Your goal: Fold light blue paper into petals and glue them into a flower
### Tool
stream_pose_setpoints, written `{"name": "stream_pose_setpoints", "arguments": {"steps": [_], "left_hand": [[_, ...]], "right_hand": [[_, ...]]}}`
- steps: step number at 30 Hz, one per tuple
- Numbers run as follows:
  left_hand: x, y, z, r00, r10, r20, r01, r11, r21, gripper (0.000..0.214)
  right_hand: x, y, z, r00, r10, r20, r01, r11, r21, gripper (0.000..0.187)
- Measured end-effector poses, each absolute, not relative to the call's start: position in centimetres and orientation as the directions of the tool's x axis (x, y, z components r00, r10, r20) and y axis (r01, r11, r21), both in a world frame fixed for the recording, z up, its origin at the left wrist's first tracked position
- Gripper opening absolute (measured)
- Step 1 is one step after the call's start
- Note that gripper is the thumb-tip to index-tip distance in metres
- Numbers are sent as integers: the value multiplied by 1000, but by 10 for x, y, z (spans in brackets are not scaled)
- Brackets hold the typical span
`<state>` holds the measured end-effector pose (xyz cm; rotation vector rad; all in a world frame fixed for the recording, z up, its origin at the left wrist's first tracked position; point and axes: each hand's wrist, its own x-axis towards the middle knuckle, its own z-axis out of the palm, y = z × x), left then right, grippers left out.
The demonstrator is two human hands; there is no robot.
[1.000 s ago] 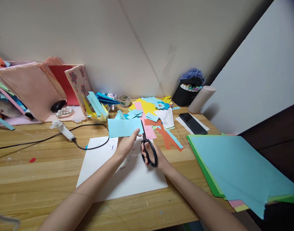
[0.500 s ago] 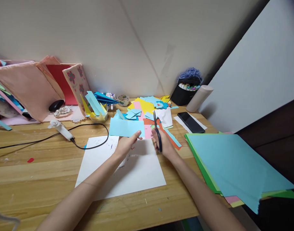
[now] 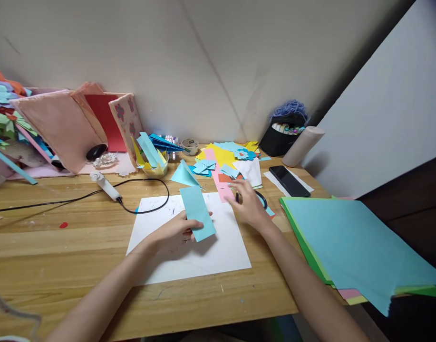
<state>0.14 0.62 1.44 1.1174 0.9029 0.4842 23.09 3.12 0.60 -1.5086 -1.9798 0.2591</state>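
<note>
My left hand (image 3: 178, 225) grips a light blue paper rectangle (image 3: 195, 209) by its lower left edge, thumb on top. The piece is tilted above a white sheet (image 3: 225, 256) that bears small coloured marks. My right hand (image 3: 251, 205) is open, its fingers apart and curved, over the table to the right. Just behind it lie the scissors (image 3: 263, 199); a black handle loop shows and the blades are hidden. A folded light blue paper piece (image 3: 184, 175) stands beyond the sheet, near a pink paper strip (image 3: 220, 183).
Paper scraps and blue paper flowers (image 3: 243, 154) lie at the back. A phone (image 3: 289, 180), a pen holder (image 3: 276, 140) and a stack of coloured paper (image 3: 353, 237) are on the right. A white glue gun (image 3: 105, 185) with a black cord lies left.
My right hand has let go of the scissors, now lying beside it. My left hand has brought the blue rectangle nearer and turned it upright. The folded blue piece now stands apart behind it.
</note>
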Motion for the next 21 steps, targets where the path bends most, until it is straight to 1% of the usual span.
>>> {"name": "stream_pose_setpoints", "arguments": {"steps": [1,2,3,4,6,8,11,13,15,18,21], "left_hand": [[0,5,14,566,735,-373,93,394,915,38],[0,5,12,558,739,-376,90,397,913,39],[0,5,11,545,745,-384,91,403,911,39],[0,5,9,527,753,-394,91,411,907,36],[2,5,8,487,770,-411,78,430,899,31],[4,4,10,454,782,-427,62,450,891,26],[7,1,19,453,785,-423,64,445,893,23],[7,-1,23,475,783,-401,81,414,907,28],[5,-1,21,501,778,-378,108,378,920,39],[1,0,10,540,765,-349,141,327,934,59],[-2,3,-2,593,751,-291,116,277,954,73]], "right_hand": [[223,26,9,-297,895,333,688,442,-575,40],[216,21,12,-421,854,306,587,514,-626,48],[208,16,14,-512,808,290,508,558,-656,57],[202,11,15,-565,773,288,449,581,-679,64],[192,4,15,-610,739,288,389,595,-703,69],[188,1,13,-615,728,302,363,601,-712,66],[188,2,8,-612,719,329,314,603,-734,59],[190,3,6,-606,728,320,276,570,-774,55],[192,4,5,-600,750,280,239,502,-831,50],[193,4,5,-582,790,192,184,358,-916,44],[192,5,5,-560,820,118,128,226,-966,38]]}}
